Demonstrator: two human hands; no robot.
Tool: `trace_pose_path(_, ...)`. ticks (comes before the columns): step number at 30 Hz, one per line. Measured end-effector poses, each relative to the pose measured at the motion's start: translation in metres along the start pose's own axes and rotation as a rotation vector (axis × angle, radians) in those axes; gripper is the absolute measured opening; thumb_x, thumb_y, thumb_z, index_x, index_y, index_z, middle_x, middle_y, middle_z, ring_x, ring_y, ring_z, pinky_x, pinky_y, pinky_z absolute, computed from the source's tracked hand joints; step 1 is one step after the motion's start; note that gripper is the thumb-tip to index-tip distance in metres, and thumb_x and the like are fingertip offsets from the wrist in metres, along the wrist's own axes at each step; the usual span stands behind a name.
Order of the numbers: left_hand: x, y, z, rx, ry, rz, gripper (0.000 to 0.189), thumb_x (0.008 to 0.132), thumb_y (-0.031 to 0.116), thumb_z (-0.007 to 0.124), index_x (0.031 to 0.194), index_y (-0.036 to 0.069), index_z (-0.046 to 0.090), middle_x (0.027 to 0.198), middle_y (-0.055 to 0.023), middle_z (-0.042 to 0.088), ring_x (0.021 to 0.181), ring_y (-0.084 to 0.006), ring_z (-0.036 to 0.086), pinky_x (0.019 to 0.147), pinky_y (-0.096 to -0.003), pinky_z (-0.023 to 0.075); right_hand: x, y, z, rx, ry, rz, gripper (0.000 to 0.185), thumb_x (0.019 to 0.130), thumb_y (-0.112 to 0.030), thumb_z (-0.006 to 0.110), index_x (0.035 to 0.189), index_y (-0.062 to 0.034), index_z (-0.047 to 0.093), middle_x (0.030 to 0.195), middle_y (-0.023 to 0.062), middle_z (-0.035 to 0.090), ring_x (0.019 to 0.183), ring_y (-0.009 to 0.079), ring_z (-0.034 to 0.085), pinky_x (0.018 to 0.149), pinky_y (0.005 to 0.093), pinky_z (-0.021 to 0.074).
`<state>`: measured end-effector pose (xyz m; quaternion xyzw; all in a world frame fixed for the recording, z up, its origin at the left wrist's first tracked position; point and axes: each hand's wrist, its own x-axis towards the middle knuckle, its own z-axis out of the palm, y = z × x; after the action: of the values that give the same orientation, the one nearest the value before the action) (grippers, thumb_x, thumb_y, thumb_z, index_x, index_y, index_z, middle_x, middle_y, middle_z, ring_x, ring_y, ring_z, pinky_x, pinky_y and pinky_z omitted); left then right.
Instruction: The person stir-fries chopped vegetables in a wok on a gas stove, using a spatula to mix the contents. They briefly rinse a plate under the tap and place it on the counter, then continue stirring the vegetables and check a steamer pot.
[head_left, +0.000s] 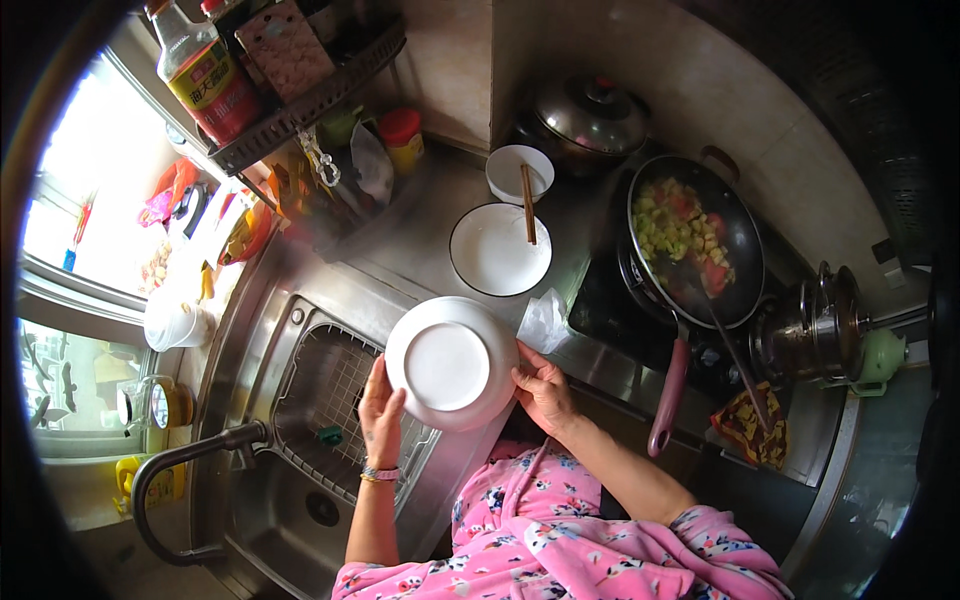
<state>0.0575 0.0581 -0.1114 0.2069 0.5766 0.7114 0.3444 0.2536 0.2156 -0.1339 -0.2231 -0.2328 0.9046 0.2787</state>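
Both my hands hold a white bowl (447, 366), its round foot ring turned up toward the camera. My left hand (382, 420) grips the left rim with the thumb on the outer wall, and my right hand (546, 391) grips the right rim. The bowl hangs over the counter's front edge beside the sink. Beyond it, a white dish with a dark rim (495, 259) rests on the steel counter. Wooden chopsticks (527, 196) lie from a small white bowl (504, 166) across onto that dish. A crumpled clear plastic bag (543, 321) is close to my right hand.
At right a wok (742, 247) on the stove holds chopped green and red vegetables, with a spatula (731, 341) in it and its handle (669, 397) jutting forward. Behind is a lidded pan (592, 120); a steel pot (810, 330) stands right. The sink (262, 480) has a curved faucet (161, 472).
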Motion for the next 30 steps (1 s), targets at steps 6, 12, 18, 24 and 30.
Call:
trace_pose_path(6, 0.012, -0.03, 0.018, 0.028, 0.004, -0.054, 0.07, 0.083, 0.0, 0.068, 0.142, -0.005, 0.029, 0.141, -0.0148, 0.04, 0.129, -0.0195, 0.041, 0.106, -0.0314, 0.036, 0.004, 0.006, -0.034, -0.004, 0.19, 0.089, 0.049, 0.09, -0.002, 0.057, 0.137, -0.0127, 0.047, 0.13, -0.0019, 0.053, 0.11, 0.0097, 0.05, 0.096, 0.0291, 0.0417)
trace_pose_path(12, 0.022, -0.03, 0.016, 0.143, 0.013, -0.149, 0.072, 0.082, -0.001, 0.068, 0.142, -0.005, 0.028, 0.141, -0.0157, 0.04, 0.127, -0.0198, 0.043, 0.105, -0.0313, 0.0382, 0.009, 0.018, -0.045, -0.039, 0.178, 0.105, 0.048, 0.092, -0.006, 0.056, 0.138, -0.0169, 0.045, 0.124, -0.0031, 0.055, 0.108, 0.0094, 0.051, 0.093, 0.0288, 0.0422)
trace_pose_path(18, 0.028, -0.031, 0.016, 0.157, 0.028, -0.177, 0.073, 0.081, -0.002, 0.069, 0.142, -0.007, 0.028, 0.141, -0.0165, 0.041, 0.128, -0.0202, 0.042, 0.105, -0.0309, 0.0373, 0.009, 0.02, -0.042, -0.077, 0.194, 0.097, 0.049, 0.093, -0.008, 0.056, 0.139, -0.017, 0.043, 0.12, -0.0032, 0.057, 0.103, 0.0092, 0.053, 0.09, 0.0293, 0.0442)
trace_pose_path(24, 0.03, -0.035, 0.01, 0.151, 0.002, -0.161, 0.072, 0.082, 0.0, 0.068, 0.142, -0.006, 0.029, 0.141, -0.0163, 0.04, 0.128, -0.0202, 0.042, 0.105, -0.0304, 0.0371, 0.01, 0.024, -0.046, -0.179, 0.212, 0.081, 0.048, 0.093, -0.009, 0.055, 0.139, -0.0129, 0.042, 0.119, 0.0006, 0.057, 0.103, 0.0103, 0.054, 0.091, 0.0286, 0.0445)
trace_pose_path(30, 0.019, -0.018, 0.016, 0.223, 0.138, -0.124, 0.06, 0.09, 0.011, 0.061, 0.141, -0.005, 0.034, 0.144, -0.0166, 0.038, 0.131, -0.0211, 0.039, 0.104, -0.0303, 0.0347, -0.018, 0.024, -0.021, -0.553, 0.424, 0.027, 0.048, 0.096, -0.02, 0.053, 0.138, -0.0007, 0.039, 0.125, 0.0124, 0.055, 0.114, 0.0196, 0.052, 0.098, 0.0313, 0.041)
